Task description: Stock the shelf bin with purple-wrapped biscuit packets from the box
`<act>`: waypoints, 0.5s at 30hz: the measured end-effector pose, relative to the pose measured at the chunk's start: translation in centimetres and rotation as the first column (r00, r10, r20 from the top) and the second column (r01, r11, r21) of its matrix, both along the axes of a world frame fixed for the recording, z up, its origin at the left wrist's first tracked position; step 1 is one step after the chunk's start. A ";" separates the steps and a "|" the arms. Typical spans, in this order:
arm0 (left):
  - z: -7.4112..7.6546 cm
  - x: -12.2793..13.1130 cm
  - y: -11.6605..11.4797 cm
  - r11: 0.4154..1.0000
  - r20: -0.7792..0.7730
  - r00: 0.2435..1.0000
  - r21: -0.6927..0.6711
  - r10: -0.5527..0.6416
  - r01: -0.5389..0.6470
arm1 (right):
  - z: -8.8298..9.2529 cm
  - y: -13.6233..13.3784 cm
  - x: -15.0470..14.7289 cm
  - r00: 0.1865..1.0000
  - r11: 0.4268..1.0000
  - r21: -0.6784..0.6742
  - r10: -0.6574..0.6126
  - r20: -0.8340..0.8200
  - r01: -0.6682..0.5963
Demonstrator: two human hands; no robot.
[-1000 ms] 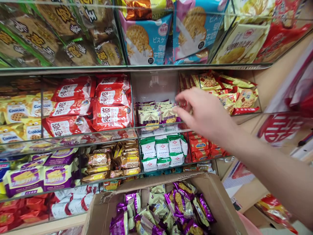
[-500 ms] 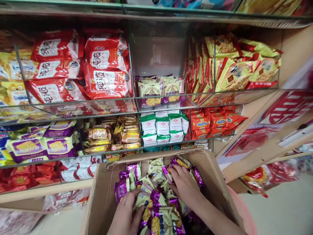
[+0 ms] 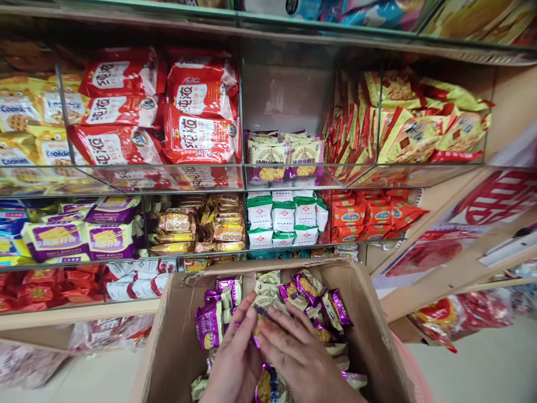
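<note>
- Left hand (image 3: 239, 352) and right hand (image 3: 300, 352) appear to grip a biscuit packet (image 3: 260, 309) between them, inside a cardboard box (image 3: 170, 336), away from its corners.
- Gathering packets seems underway; the next move likely needs a steady two-handed hold.

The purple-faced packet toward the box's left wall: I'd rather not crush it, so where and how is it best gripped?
Probably pinch the purple-faced packet by its upper edge, coming from above and the left. That edge looks uncovered, and bare cardboard of the box shows to its left, while other packets crowd its right.
</note>
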State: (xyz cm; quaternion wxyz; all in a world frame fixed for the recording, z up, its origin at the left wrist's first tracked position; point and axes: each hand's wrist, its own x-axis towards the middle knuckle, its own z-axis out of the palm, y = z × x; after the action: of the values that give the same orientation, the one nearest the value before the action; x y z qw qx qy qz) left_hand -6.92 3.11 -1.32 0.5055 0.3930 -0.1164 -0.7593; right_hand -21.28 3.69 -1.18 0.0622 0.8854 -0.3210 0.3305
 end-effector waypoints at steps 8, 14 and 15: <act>2.3 0.5 -0.1 0.994 -0.093 0.993 -0.077 0.076 -0.083 | -1.4 1.0 1.0 0.769 0.903 0.429 -0.287 0.571 0.018; 2.3 0.9 0.1 0.991 0.077 0.996 -0.132 0.046 -0.036 | 0.0 -0.2 0.9 0.571 0.568 0.768 -0.538 0.620 -0.297; 2.2 1.1 0.0 0.990 0.139 0.989 -0.138 0.042 -0.022 | -0.1 -0.3 0.6 0.593 0.590 0.765 -0.529 0.608 -0.258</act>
State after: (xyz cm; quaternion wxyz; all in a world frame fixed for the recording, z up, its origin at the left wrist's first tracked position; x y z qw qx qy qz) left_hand -5.81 3.10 0.86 0.5337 0.4122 -0.1969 -0.7117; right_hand -20.67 3.41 -1.30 -0.4586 0.5384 -0.5002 0.4997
